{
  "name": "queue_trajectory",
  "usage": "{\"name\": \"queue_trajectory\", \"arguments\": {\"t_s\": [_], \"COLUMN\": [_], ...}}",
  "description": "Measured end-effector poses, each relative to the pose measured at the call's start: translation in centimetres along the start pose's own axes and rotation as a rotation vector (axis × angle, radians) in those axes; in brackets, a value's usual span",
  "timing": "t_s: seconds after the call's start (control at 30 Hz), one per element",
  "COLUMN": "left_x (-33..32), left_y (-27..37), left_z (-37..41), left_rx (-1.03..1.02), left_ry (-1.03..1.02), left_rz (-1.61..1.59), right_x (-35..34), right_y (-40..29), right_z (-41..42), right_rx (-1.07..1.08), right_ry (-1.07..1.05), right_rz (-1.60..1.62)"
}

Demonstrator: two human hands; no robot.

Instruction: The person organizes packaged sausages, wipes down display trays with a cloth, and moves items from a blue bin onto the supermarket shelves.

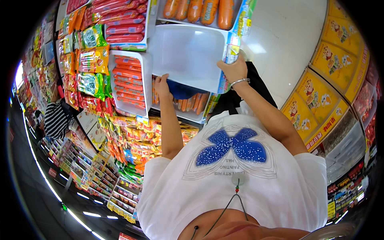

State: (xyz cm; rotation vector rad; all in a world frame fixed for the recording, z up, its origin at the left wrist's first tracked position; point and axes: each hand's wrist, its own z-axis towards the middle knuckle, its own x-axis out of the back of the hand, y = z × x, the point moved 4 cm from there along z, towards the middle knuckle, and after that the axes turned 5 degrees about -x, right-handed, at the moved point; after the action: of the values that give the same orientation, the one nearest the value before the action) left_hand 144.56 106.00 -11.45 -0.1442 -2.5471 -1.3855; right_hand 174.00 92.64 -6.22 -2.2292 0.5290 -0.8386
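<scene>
A white plastic display bin (189, 51) lies before me, its bare inside facing up. My right hand (235, 69) grips its front edge, where printed strips and price tags run; a silver bangle is on that wrist. At the opposite lower corner, the fingers of my left hand (163, 87) hold the bin's rim. Dark blue cloth (186, 89) shows beside that hand, under the near rim; whether my fingers also hold it I cannot tell. Just below, another bin (192, 115) contains orange-wrapped sausages, partly covered by the white bin and the cloth.
Large orange sausages (195, 12) fill a bin above. Leftward stand a bin of red-wrapped sausages (129, 82) and bagged snacks (93, 60). Pale floor tiles (279, 45) separate me from yellow printed panels (327, 57). A person in a striped top (56, 120) is at far left.
</scene>
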Motion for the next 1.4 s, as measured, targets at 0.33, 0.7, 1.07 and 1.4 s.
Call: {"name": "queue_trajectory", "arguments": {"t_s": [0.33, 0.7, 1.07, 1.4], "left_x": [0.7, 4.2, 8.3, 8.8], "left_y": [1.6, 3.8, 5.8, 7.6], "left_z": [-0.2, 0.7, 0.7, 0.4], "left_rx": [0.174, 0.281, 0.086, 0.139], "left_ry": [0.192, 0.070, 0.025, -0.211], "left_rz": [-0.418, -0.889, -0.566, -0.813], "right_x": [-0.2, -0.5, -0.8, -2.4], "right_y": [-0.5, 1.4, 0.9, 2.4], "right_z": [0.1, 1.3, -0.3, -1.6], "right_rx": [0.048, -0.123, -0.191, -0.262], "right_ry": [0.004, -0.136, -0.014, 0.006], "right_rz": [0.010, -0.013, 0.157, 0.224]}}
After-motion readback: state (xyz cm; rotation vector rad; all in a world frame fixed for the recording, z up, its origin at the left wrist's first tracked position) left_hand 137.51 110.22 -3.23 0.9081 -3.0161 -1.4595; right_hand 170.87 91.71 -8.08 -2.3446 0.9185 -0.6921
